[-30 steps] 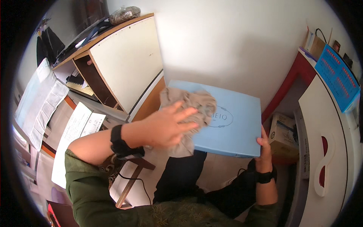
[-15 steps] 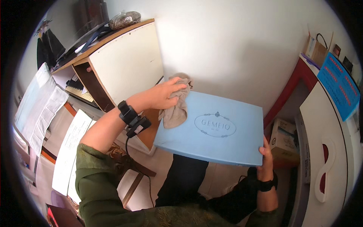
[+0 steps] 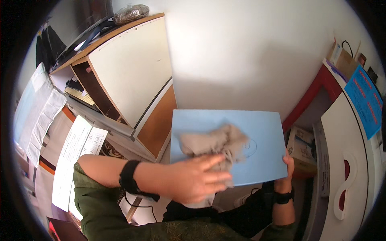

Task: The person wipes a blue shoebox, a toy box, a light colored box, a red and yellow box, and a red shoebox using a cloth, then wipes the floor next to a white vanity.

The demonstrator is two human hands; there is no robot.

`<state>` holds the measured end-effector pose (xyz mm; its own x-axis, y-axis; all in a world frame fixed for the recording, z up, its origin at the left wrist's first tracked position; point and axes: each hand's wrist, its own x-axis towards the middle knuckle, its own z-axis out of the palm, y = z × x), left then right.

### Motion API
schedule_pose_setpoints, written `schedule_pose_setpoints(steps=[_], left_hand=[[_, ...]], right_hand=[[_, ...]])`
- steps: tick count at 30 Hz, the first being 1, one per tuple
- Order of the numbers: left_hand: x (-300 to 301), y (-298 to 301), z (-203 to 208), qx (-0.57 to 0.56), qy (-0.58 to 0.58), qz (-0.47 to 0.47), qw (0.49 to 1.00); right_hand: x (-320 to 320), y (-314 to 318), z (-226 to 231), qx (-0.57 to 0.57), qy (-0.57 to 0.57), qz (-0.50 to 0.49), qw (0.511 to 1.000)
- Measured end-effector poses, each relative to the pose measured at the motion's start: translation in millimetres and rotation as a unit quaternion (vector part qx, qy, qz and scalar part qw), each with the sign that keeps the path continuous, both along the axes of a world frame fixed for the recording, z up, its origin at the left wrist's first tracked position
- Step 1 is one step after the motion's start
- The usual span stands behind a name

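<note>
A flat, light-blue box (image 3: 263, 124) with a dark oval emblem on its lid is held up in front of me. Its right edge is gripped by my right hand (image 3: 287, 164), with the thumb showing and the other fingers mostly hidden behind it. My left hand (image 3: 197, 178) holds a crumpled beige cloth (image 3: 213, 140) against the lid, near the front edge. Both hand and cloth are smeared by motion. The cloth covers most of the emblem. On each wrist I wear a black band.
At the left stands a white cabinet (image 3: 128, 64) with a wooden top, bearing a screen and a plastic-wrapped bundle (image 3: 132, 14). An open white sheet (image 3: 68, 164) lies lower left. To the right are a white drawer unit (image 3: 327, 140) and a cardboard box (image 3: 299, 150).
My left hand has swept the cloth from the box's far left corner toward me and right, across the emblem. The box has turned slightly and shifted a little nearer, still in my right hand.
</note>
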<state>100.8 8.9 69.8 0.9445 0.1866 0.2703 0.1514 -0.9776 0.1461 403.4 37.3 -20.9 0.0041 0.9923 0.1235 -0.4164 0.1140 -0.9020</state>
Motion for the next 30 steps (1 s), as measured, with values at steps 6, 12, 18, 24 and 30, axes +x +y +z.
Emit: schedule_pose_setpoints(steps=[6,12,18,24,30], left_hand=[[-23.0,25.1,25.9,0.051,0.151,0.065,0.985],[-38.4,73.1,41.7,-0.003,0.078,0.182,0.98],[-28.2,115.9,30.4,-0.196,0.045,0.219,0.955],[-27.9,137.1,2.9,-0.219,-0.048,0.22,0.949],[-29.9,126.8,-11.4,-0.32,-0.275,0.263,0.868]], right_hand=[[-2.3,-14.2,18.6,-0.002,-0.083,-0.022,0.996],[-2.6,-20.6,26.8,-0.004,-0.102,-0.045,0.994],[22.5,14.6,14.3,0.019,-0.098,-0.003,0.995],[27.6,22.1,6.7,-0.052,0.028,-0.021,0.998],[23.8,13.1,-0.9,-0.076,0.006,-0.048,0.996]])
